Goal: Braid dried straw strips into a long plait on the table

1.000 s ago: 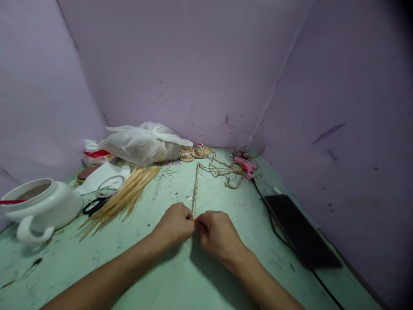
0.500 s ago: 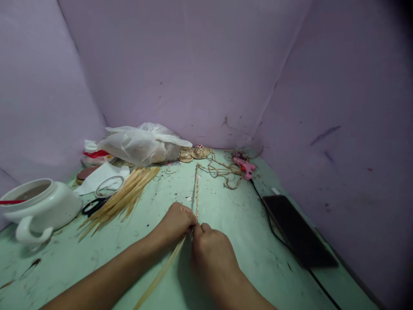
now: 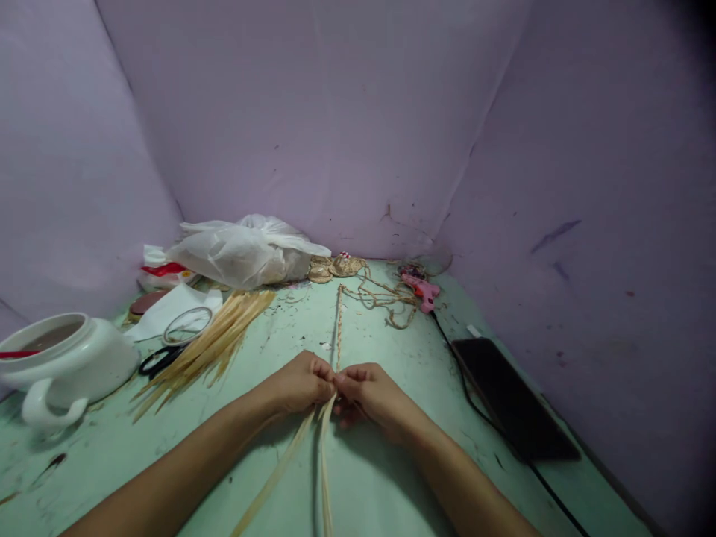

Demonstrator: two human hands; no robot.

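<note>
A thin plaited straw braid [image 3: 338, 324] runs straight away from me along the green table [image 3: 391, 477]. My left hand [image 3: 299, 384] and my right hand [image 3: 369, 391] meet at its near end, both pinched shut on the straw. Two loose flat straw strips [image 3: 313, 462] trail from the pinch back toward me between my forearms.
A bundle of straw strips [image 3: 206, 347], black scissors [image 3: 159, 360], a tape roll [image 3: 187, 326] and a white pot [image 3: 61, 365] lie at the left. A plastic bag [image 3: 246, 253] sits at the back. A pink glue gun [image 3: 422, 289], its cable and a dark phone [image 3: 512, 399] are at the right.
My hands have turned and opened up the plait's end: the loose strips, hidden a second ago, now lie spread toward me. My right hand shifted right again.
</note>
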